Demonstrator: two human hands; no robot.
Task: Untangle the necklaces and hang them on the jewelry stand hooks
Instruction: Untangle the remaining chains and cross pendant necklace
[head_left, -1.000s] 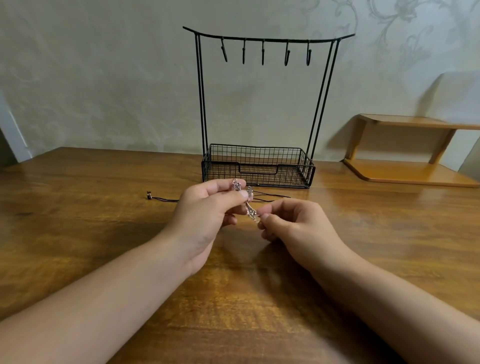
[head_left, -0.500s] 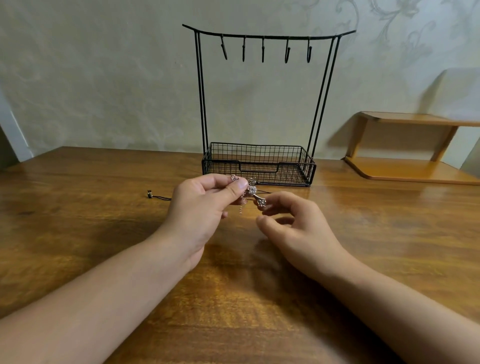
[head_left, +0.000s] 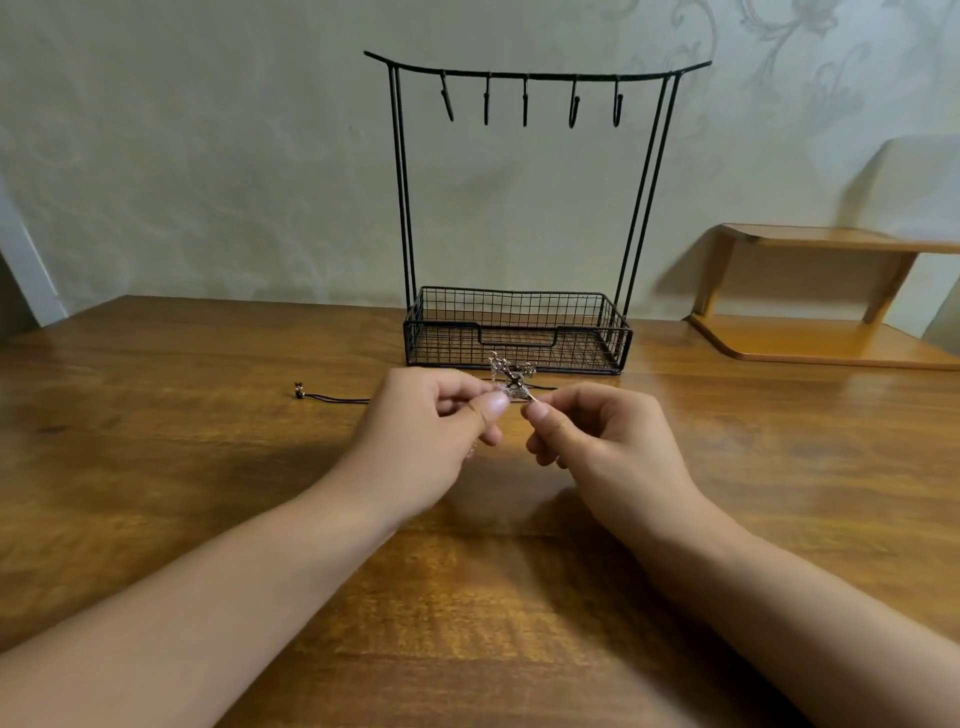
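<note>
A small tangle of silver necklace chain (head_left: 511, 379) is held just above the table between both hands. My left hand (head_left: 431, 436) pinches its left side with thumb and forefinger. My right hand (head_left: 597, 441) pinches its right end between thumb and forefinger. A black cord necklace (head_left: 332, 398) with a small bead end lies on the table to the left, running behind my left hand. The black wire jewelry stand (head_left: 524, 77) rises behind, with several bare hooks along its top bar and a mesh basket (head_left: 618, 338) at its base.
The wooden table (head_left: 156, 467) reaches to the wall behind the stand. A light wooden shelf unit (head_left: 821, 343) sits at the back right.
My right hand has closed its thumb and forefinger on the chain's right end. The silver tangle now stands bunched up between both hands, slightly nearer to the basket.
</note>
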